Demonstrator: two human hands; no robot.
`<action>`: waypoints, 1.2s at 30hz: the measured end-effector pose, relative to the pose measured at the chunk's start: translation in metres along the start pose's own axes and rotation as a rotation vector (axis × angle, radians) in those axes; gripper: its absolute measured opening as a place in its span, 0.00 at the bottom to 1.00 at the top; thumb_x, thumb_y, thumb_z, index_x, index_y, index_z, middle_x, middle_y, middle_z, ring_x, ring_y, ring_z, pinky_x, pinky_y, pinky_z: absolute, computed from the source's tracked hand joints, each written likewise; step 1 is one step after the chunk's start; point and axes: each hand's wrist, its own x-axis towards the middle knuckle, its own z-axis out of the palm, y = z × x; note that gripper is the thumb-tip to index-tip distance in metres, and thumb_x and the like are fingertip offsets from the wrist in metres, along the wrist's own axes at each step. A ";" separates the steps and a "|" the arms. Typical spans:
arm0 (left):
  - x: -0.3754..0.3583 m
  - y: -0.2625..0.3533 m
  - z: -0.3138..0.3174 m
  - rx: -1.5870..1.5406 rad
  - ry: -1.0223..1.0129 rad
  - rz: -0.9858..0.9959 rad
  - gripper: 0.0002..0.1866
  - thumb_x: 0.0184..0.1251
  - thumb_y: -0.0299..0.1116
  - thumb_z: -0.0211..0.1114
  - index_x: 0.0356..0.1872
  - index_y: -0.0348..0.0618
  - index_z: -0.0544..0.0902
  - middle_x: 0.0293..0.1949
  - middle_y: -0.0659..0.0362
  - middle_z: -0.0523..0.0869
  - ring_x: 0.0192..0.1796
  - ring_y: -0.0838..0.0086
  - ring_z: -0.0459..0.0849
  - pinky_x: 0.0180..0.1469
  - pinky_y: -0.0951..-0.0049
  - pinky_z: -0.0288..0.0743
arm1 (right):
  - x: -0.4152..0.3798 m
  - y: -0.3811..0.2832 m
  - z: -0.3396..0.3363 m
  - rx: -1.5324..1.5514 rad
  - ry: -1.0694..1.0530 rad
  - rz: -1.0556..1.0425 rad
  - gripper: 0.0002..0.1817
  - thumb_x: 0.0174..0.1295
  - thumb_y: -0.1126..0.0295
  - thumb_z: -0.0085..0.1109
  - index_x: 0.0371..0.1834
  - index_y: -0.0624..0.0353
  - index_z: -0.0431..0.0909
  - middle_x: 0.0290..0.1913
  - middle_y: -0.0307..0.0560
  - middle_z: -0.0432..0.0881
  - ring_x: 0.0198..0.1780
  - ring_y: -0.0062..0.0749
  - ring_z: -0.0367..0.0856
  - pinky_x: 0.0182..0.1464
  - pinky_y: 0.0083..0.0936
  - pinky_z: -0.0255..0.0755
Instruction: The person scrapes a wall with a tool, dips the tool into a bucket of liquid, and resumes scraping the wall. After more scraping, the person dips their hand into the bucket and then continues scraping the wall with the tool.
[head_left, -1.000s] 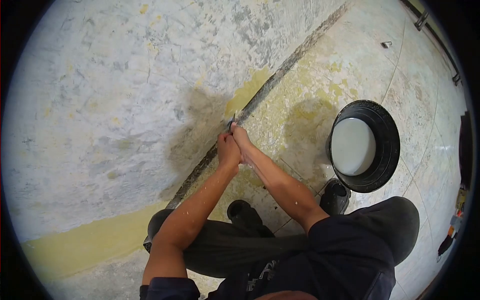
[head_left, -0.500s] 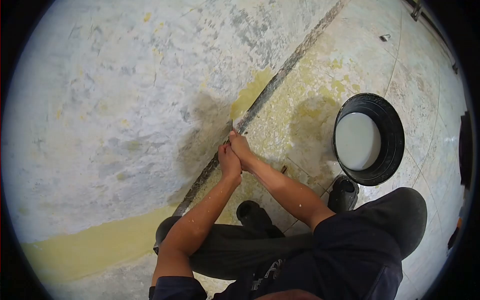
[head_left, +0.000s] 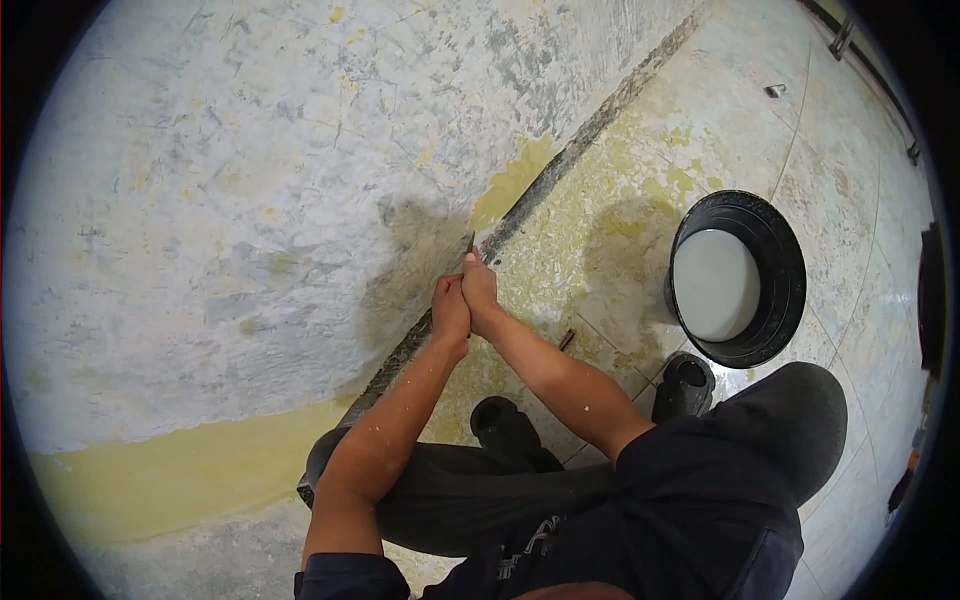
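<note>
My right hand is closed round a thin dark scraper-like tool, whose tip points at the foot of the wall. Against it, my left hand is closed too; what its fingers hold, if anything, is hidden. Just beyond the tip lies a yellow patch on the mottled white and grey wall. A dark strip runs along the joint between wall and floor beside my hands.
A black bucket holding whitish liquid stands on the floor at the right. Between my dark shoes and the wall lies a small brown piece. A small metal object is at the upper right.
The view has shifted slightly. My hands remain together at the wall's foot, and the tool shows a little more above my right hand.
</note>
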 end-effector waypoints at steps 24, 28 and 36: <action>0.024 0.001 0.028 0.007 0.016 -0.084 0.12 0.72 0.37 0.51 0.44 0.40 0.76 0.36 0.58 0.80 0.36 0.76 0.77 0.35 0.73 0.71 | 0.032 -0.007 -0.018 0.169 -0.031 0.125 0.29 0.74 0.62 0.37 0.74 0.65 0.54 0.66 0.49 0.69 0.57 0.29 0.71 0.57 0.25 0.65; 0.028 -0.005 0.038 0.009 -0.001 -0.067 0.12 0.72 0.39 0.50 0.43 0.42 0.75 0.34 0.60 0.78 0.31 0.78 0.74 0.30 0.74 0.66 | 0.037 -0.009 -0.024 0.202 -0.001 0.145 0.29 0.74 0.61 0.37 0.74 0.64 0.54 0.62 0.51 0.72 0.54 0.30 0.72 0.56 0.26 0.66; -0.006 -0.005 0.020 -0.027 0.091 -0.098 0.12 0.72 0.38 0.49 0.43 0.39 0.74 0.37 0.57 0.79 0.35 0.75 0.76 0.35 0.72 0.70 | 0.010 0.001 -0.017 -0.062 -0.075 0.103 0.27 0.72 0.62 0.37 0.71 0.64 0.60 0.57 0.57 0.76 0.51 0.36 0.75 0.54 0.28 0.67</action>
